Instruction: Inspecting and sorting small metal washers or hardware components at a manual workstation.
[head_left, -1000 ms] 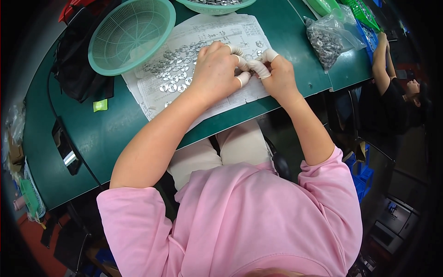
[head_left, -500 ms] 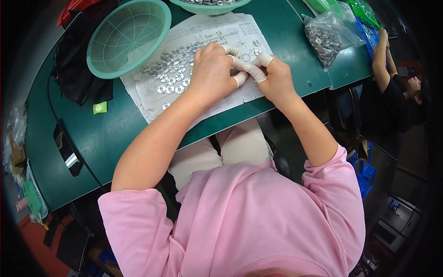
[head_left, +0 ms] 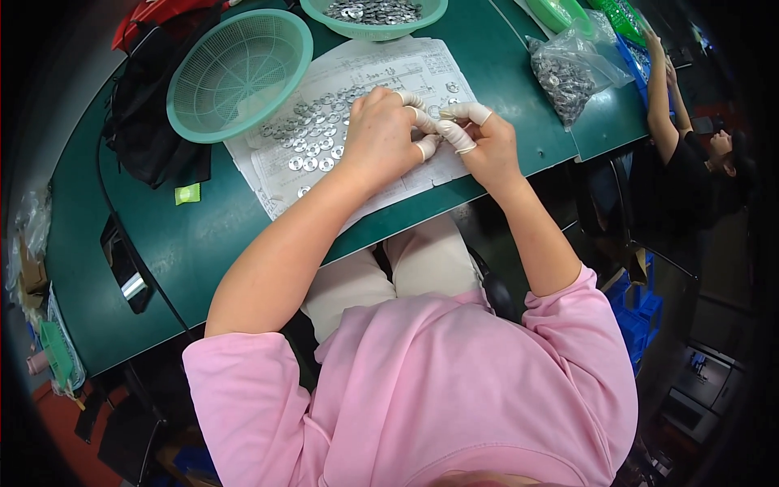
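Note:
My left hand (head_left: 380,134) and my right hand (head_left: 491,148) meet over a printed drawing sheet (head_left: 389,180), white finger cots on their fingertips. The left fingers are curled, with thumb and fingertips close together. On the right, thumb and forefinger pinch together against the left fingertips. Anything small between the fingers is hidden or too small to name. Beside and beyond my left hand, many flat round metal discs with centre holes (head_left: 313,149) lie spread on the sheet. A few more discs (head_left: 452,87) lie beyond my right hand.
A green mesh basket (head_left: 176,101) stands at the left, and another basket (head_left: 373,33) holds metal parts at the back. A clear bag of metal parts (head_left: 560,81) lies right. A black bag, green wrapper (head_left: 187,193) and phone (head_left: 127,272) are left. Another person works far right.
The view has shifted slightly. My right forefinger has straightened from its bent pose and now meets the thumb in a pinch. My left hand keeps nearly the same curled pose.

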`<state>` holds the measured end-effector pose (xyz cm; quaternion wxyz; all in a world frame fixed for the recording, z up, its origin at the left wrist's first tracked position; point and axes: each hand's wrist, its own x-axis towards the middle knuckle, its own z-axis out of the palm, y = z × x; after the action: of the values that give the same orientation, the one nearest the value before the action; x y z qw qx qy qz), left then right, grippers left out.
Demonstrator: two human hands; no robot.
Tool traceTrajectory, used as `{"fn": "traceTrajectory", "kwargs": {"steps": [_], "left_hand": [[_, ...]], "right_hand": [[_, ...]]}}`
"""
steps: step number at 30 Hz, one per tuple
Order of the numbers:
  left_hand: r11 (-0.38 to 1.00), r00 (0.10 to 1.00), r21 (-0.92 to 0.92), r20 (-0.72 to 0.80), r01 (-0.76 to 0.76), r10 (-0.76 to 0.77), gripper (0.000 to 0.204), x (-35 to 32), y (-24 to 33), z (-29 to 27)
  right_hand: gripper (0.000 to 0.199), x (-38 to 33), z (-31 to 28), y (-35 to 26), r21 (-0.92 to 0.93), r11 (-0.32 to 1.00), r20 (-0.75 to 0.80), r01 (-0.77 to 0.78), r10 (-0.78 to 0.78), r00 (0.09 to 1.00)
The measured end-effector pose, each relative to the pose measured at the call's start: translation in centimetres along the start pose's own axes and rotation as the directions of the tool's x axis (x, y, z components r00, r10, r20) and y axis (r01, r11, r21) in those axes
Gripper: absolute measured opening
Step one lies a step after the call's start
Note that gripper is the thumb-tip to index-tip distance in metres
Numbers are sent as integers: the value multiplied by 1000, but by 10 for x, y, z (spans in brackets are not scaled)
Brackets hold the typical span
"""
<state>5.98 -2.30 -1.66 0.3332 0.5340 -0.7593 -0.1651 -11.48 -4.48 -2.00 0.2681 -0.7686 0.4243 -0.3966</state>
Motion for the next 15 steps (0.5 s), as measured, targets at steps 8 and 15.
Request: {"fn": "traceTrajectory", "kwargs": {"steps": [8, 15], "left_hand": [[1000, 1000, 6, -5, 0, 0, 16, -1, 0, 0], [1000, 1000, 21, -24, -2, 3, 16, -1, -1, 2]], "right_hand": [[20, 2, 0, 7, -45, 997, 10, 69, -69, 998], [14, 1, -2, 1, -104, 992, 11, 72, -72, 997]]}}
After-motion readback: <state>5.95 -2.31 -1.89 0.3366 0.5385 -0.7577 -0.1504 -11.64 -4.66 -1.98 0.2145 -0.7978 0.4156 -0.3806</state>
